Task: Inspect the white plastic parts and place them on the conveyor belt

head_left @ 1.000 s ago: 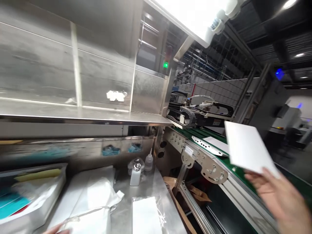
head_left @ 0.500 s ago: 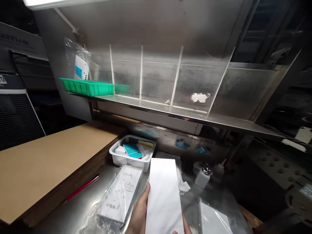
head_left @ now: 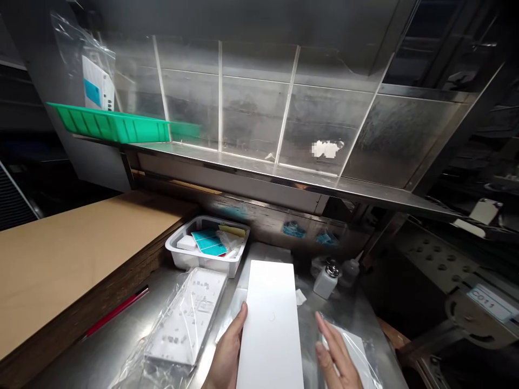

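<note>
A long white rectangular panel stands out in front of me, its smooth face towards me. My left hand grips its left edge, the thumb along the side and the other fingers hidden behind. To the right of the panel, my right hand is apart from it, fingers stretched out and holding nothing. Under and beyond that hand lies a white piece in clear plastic wrap. On the left, a white panel with small grey marks lies in a clear plastic bag.
A grey bin holds teal cards and white pieces. A red pen lies beside the cardboard-topped stack. A pump bottle stands back right. Above, a metal shelf carries a green tray.
My right hand has let go of the white panel's right edge and moved off to the right, opening. My left hand keeps its hold. The view has shifted slightly.
</note>
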`<state>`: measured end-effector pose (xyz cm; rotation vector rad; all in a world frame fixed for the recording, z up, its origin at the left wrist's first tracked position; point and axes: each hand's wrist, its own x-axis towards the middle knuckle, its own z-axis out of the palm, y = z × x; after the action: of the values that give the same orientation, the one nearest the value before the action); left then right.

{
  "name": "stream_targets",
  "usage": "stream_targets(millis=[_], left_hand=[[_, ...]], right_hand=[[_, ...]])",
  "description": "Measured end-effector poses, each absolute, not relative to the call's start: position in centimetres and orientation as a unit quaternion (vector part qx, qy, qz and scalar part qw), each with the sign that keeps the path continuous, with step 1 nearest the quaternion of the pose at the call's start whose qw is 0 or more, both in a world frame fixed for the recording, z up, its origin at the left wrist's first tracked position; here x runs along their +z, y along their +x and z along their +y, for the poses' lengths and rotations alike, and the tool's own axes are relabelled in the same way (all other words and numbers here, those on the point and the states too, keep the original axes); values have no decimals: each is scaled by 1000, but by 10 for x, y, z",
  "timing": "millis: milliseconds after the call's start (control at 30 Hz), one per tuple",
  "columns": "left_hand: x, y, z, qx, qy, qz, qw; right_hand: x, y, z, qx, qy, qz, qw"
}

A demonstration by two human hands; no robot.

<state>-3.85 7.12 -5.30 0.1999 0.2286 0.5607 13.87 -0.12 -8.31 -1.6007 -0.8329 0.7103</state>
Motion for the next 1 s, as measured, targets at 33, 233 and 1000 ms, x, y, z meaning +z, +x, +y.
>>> stream_targets(millis=[33,233,1000], left_hand=[[-54,-39,71,282,94,115,948],[-58,-37,73,314,70,129,938],[-68,-32,78,311,87,181,929]], right_hand=[[-74,144,0,305,-680,-376,551],[-68,156,10,428,-627,-353,547],[-100,143,-5,486,-603,-334,538]])
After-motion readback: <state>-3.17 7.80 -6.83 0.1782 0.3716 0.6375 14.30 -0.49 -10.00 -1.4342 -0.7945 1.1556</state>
